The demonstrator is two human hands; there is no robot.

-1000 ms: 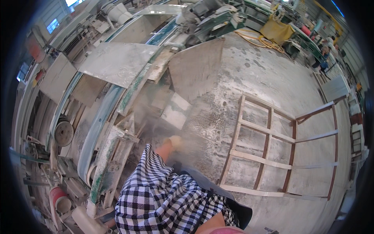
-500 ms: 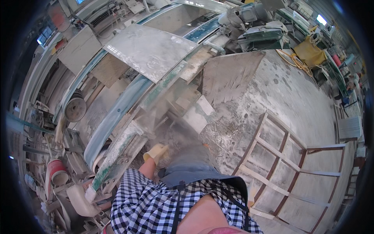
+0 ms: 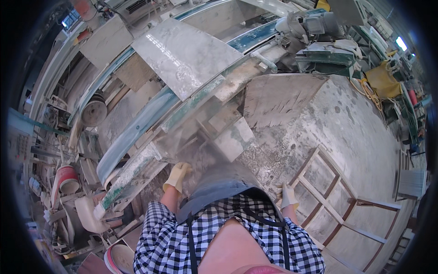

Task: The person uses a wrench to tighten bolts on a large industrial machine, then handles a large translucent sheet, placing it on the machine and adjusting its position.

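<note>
My left hand [image 3: 178, 176], in a pale yellow glove, hangs beside my dark apron [image 3: 223, 185]. Its fingers reach forward, loosely bent, and I see nothing in them. Closest to it is the worn, green-stained end of the machine's long rail [image 3: 130, 176]. On the other side of the apron hangs my right hand [image 3: 289, 197], also gloved, its fingers a little apart and holding nothing visible. It is near a lattice frame [image 3: 322, 201] of crossed bars; whether they touch I cannot tell. A glossy pale stone slab [image 3: 185, 57] lies across the machine's blue rails [image 3: 137, 132].
A worn board [image 3: 280, 98] leans ahead on the wet, grey floor [image 3: 351, 123]. Smaller slab pieces [image 3: 234, 139] sit beside the machine. Buckets [image 3: 68, 180] and scrap crowd the left. A motor [image 3: 315, 25], yellow hose [image 3: 367, 91] and yellow cloth [image 3: 383, 81] are at far right.
My right hand has come into fuller view beside the apron. The left hand has shifted slightly forward and left. The slab and machine sit a little farther right in view; a bucket shows at lower left.
</note>
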